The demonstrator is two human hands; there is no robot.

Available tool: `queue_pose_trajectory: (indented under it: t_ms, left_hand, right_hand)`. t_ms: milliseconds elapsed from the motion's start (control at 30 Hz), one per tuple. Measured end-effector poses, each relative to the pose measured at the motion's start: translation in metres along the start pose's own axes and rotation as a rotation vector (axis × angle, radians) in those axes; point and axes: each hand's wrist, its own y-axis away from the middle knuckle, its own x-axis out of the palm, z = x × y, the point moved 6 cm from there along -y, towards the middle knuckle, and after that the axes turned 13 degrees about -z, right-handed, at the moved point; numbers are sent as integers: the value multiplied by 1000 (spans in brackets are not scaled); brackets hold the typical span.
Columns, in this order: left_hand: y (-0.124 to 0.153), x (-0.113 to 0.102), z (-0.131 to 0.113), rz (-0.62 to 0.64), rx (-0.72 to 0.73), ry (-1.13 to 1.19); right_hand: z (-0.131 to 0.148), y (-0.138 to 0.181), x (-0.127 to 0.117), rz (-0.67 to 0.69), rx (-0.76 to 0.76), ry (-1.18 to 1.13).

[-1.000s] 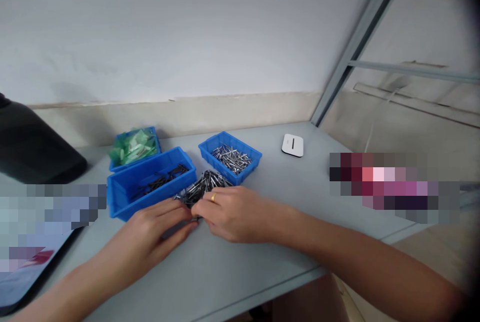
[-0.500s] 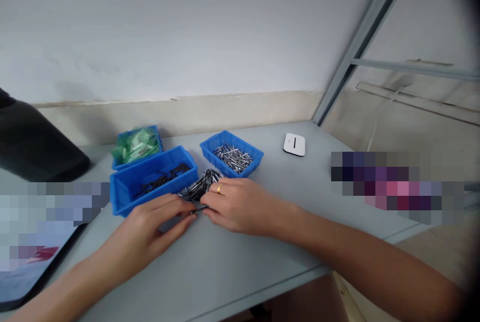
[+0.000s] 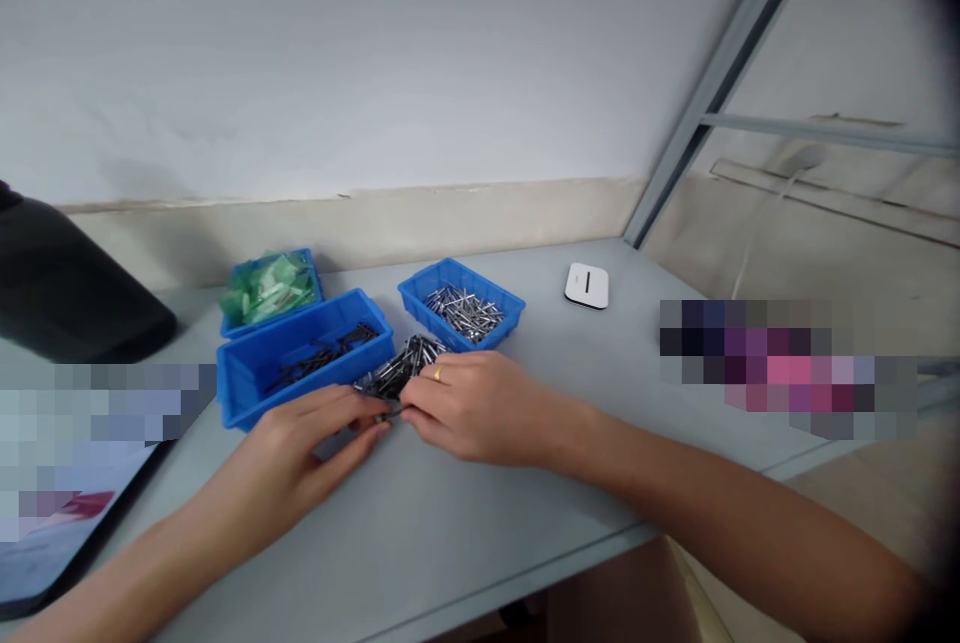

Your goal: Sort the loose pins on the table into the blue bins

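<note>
My left hand (image 3: 319, 448) and my right hand (image 3: 476, 408) meet over the table in front of a pile of dark and silver screws (image 3: 405, 363). A thin dark screw (image 3: 394, 413) spans the small gap between my fingertips. The left thumb and forefinger close around its left end, and the right fingers pinch the other end. Behind my left hand stands a blue bin (image 3: 232, 393) with dark screws (image 3: 322, 358) in it. Past the pile, a second blue bin (image 3: 514, 323) holds silver nail-like pieces (image 3: 465, 310). My fingers partly cover the pile.
A small blue bin (image 3: 319, 268) with green plastic packets (image 3: 270, 288) stands at the back left. A black bottle-like object (image 3: 75, 283) and a blurred-out screen (image 3: 82, 523) are at the left. A white device (image 3: 587, 285) lies back right, near a metal frame post (image 3: 675, 168).
My hands have come slightly closer together, so less of the dark screw shows between the fingers. The bins and the pile stay put.
</note>
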Motion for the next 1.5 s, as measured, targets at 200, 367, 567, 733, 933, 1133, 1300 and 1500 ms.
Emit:
queue_pose_trajectory:
  t_ms: [200, 367, 567, 733, 933, 1133, 1300, 1500]
  left_hand:
    - [2, -1, 4, -36, -6, -2]
    - [0, -2, 3, -59, -11, 15]
    - [-2, 0, 3, -27, -57, 12]
    - [1, -1, 6, -42, -70, 38]
    - [1, -6, -1, -55, -115, 97]
    - [-2, -5, -2, -52, -141, 206]
    - [-3, -4, 4, 15, -267, 281]
    - [-4, 3, -2, 142, -288, 249]
  right_hand:
    - [-1, 0, -1, 22, 20, -18]
    - [0, 1, 0, 7, -16, 21]
    - [-2, 1, 0, -17, 4, 1]
    - [-3, 1, 0, -8, 27, 0]
    - [2, 1, 2, -53, 6, 11]
    - [8, 2, 3, -117, -54, -15]
    - [6, 1, -11, -206, -29, -74]
    - [14, 2, -10, -142, -164, -90]
